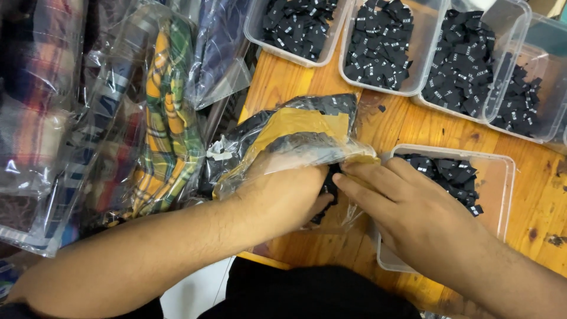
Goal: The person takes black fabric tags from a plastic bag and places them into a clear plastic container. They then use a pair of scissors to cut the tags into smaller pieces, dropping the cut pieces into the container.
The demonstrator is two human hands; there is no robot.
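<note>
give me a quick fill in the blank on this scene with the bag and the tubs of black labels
1. The left hand is tucked inside a clear ___ bag.
2. The tubs hold small labels coloured ___.
3. The tubs stand on a ___ table.

Missing words: plastic; black; wooden

The left hand [283,198] has its fingers buried under a crinkled plastic bag [295,139], so its grip cannot be told. At twelve to two o'clock, four tubs [434,44] of black labels [378,41] run off the top edge. The white marks on the labels are too small to tell. At nine o'clock, bagged shirts [65,118] blur and leave the frame.
</note>
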